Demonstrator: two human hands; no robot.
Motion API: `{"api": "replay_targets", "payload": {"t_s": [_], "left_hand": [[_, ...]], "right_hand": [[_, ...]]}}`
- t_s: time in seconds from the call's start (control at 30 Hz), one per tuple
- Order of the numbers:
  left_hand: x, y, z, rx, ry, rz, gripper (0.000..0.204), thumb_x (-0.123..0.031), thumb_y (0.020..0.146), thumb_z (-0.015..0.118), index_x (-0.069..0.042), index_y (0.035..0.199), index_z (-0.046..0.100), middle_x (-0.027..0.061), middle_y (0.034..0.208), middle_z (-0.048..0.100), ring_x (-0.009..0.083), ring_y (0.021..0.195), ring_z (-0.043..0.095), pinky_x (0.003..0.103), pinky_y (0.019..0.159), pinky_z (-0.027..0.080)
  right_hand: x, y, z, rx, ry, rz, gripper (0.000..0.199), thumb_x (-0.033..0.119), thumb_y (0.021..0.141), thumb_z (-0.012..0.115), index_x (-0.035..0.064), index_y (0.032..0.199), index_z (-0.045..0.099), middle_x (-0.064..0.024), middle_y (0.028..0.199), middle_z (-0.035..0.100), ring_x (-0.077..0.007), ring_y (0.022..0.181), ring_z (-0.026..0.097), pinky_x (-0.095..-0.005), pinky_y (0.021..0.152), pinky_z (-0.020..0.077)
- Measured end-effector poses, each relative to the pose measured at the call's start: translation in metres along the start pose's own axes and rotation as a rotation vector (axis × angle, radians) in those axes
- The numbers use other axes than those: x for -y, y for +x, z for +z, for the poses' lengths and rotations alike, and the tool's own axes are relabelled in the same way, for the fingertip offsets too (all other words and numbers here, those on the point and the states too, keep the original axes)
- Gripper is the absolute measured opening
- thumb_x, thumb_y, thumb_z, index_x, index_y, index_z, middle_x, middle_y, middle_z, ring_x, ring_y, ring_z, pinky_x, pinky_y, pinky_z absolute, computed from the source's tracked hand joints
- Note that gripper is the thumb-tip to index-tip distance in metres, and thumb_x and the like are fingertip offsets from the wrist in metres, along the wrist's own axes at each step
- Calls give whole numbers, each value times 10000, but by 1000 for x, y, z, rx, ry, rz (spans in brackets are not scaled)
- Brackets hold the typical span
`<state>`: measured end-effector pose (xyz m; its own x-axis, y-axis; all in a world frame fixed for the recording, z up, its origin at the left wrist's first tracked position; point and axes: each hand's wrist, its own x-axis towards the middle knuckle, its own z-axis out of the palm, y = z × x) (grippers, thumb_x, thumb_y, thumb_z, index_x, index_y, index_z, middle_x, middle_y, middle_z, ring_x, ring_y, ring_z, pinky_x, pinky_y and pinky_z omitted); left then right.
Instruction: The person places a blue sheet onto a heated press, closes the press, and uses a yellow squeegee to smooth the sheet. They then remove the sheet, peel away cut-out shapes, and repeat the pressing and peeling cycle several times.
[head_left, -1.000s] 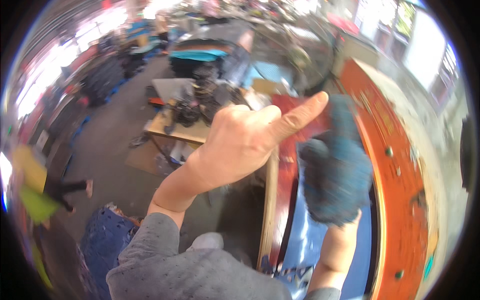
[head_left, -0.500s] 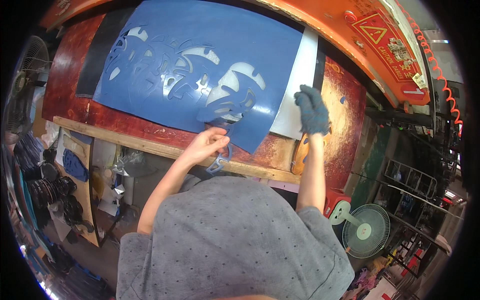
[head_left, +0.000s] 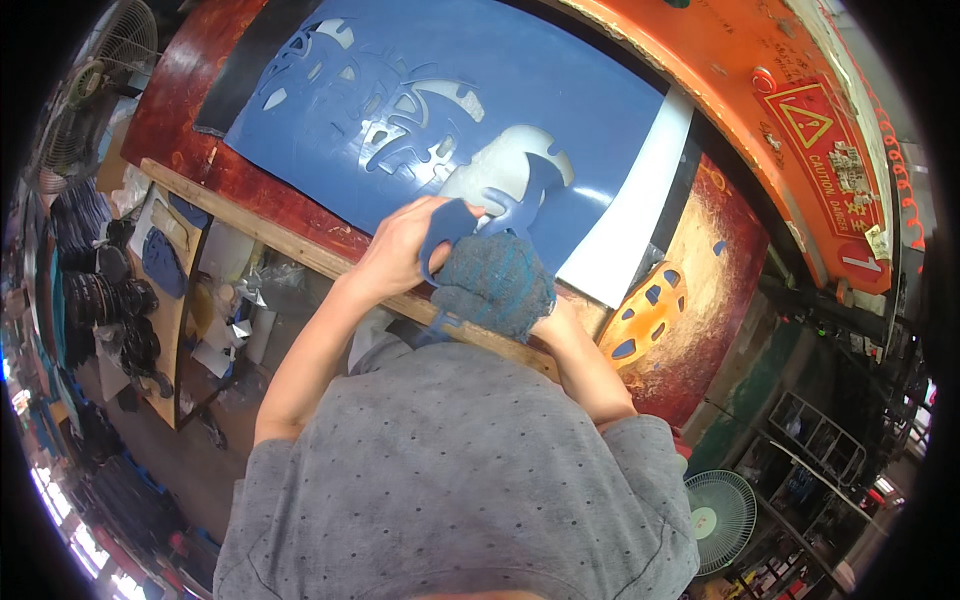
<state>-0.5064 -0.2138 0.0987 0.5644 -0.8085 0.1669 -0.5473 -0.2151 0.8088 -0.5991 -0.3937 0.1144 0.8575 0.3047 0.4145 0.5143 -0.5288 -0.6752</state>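
Observation:
A large blue sheet (head_left: 560, 70) with many cut-out shapes lies across the table. My bare left hand (head_left: 393, 250) is closed on a thin blue cut piece (head_left: 447, 228) at the sheet's near edge. Pressed up beside it, my right hand (head_left: 495, 285) wears a dark grey-teal knitted glove, its fingers curled in against the same piece. The glove hides the middle of the piece; a narrow blue end shows below it. Pale gaps (head_left: 505, 165) show through the sheet just beyond my hands.
A white sheet (head_left: 630, 210) sticks out under the blue one. On the right, an orange cutting die (head_left: 645, 315) with blue bits inside rests on the worn red table (head_left: 715, 330). An orange machine beam (head_left: 730, 110) spans the far side. A fan (head_left: 718, 520) stands at lower right.
My gloved right hand has come from the right, over the table, to meet my left hand at the blue piece. My left hand has raised the piece slightly. The view has shifted.

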Motion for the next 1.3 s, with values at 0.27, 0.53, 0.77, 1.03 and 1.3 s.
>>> {"api": "replay_targets", "payload": {"t_s": [0.27, 0.53, 0.77, 1.03, 1.3], "left_hand": [[-5, -12, -5, -64, -811, -150, 268, 24, 790, 709, -77, 999, 575, 64, 1009, 638, 153, 978, 610, 303, 849, 509], [-31, -37, -14, -589, -591, -246, 128, -29, 847, 711, -33, 908, 598, 30, 797, 647, 79, 736, 619, 226, 600, 484], [-27, -174, -164, -1247, -584, -360, 251, -176, 943, 615, -106, 1177, 558, 7, 936, 639, 60, 784, 609, 205, 542, 475], [51, -315, -275, -1352, -227, -584, 189, -245, 919, 655, -75, 999, 633, -1, 859, 661, 0, 579, 481, 135, 502, 398], [188, -364, -400, -1404, -244, -764, 199, -248, 917, 647, -99, 1049, 640, -28, 890, 670, 14, 714, 570, 161, 566, 428]], "right_hand": [[-7, -19, -18, -3, 594, 612, 303, 243, 933, 572, 47, 1159, 620, -83, 1211, 611, -202, 1097, 570, -352, 940, 466], [-88, 12, 0, -103, -606, 23, 316, 269, 841, 566, 32, 1036, 637, -175, 1061, 630, -383, 1063, 568, -457, 913, 453], [-92, 14, 15, -204, -536, 298, 438, 267, 791, 617, -34, 1108, 577, -235, 1073, 604, -417, 1035, 553, -480, 900, 440], [-101, 15, 16, -86, -580, 482, 589, 212, 774, 714, -42, 1267, 516, -227, 1186, 583, -391, 1127, 523, -452, 991, 397], [-69, 45, 30, 42, -916, 642, 341, 208, 821, 652, 33, 1114, 646, -199, 1159, 624, -378, 1087, 577, -440, 954, 444]]}}
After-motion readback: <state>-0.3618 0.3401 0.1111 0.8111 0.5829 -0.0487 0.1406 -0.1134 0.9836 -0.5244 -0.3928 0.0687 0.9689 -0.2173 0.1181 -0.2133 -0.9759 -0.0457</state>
